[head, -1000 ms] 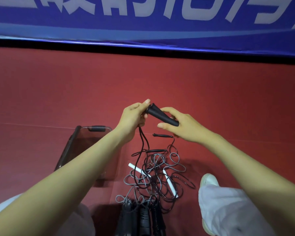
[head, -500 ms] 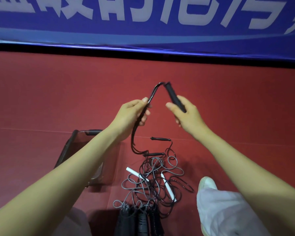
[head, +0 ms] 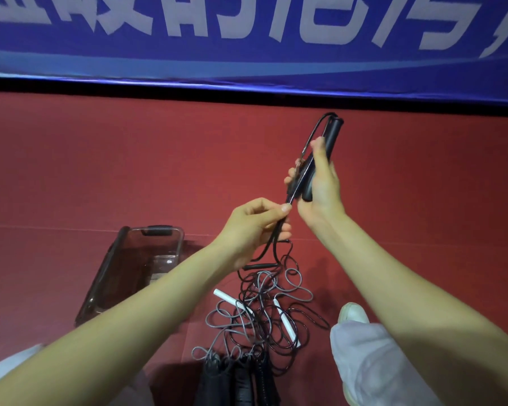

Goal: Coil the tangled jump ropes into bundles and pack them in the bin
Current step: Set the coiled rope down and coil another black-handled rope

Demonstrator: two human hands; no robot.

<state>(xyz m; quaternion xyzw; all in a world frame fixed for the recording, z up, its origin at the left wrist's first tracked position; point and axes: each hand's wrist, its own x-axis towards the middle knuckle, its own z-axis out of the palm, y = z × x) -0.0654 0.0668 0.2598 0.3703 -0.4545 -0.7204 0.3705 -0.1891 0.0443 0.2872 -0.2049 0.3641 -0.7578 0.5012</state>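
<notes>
1. Black handle (head: 333, 136) is raised high, beyond and to the right of the bin (head: 109, 260); its cord (head: 320, 121) loops over the top and drops to the tangle (head: 264, 303) on the floor just right of the bin.
2. The danger, as I read it: the trailing cord runs through the grey loops; a hard pull could cinch the knot or drag the whole pile.
3. Right hand (head: 320, 186) wraps the handle, thumb pointing up along it; left hand (head: 252, 227), just below, pinches the cord between thumb and forefinger, other fingers curled.
</notes>
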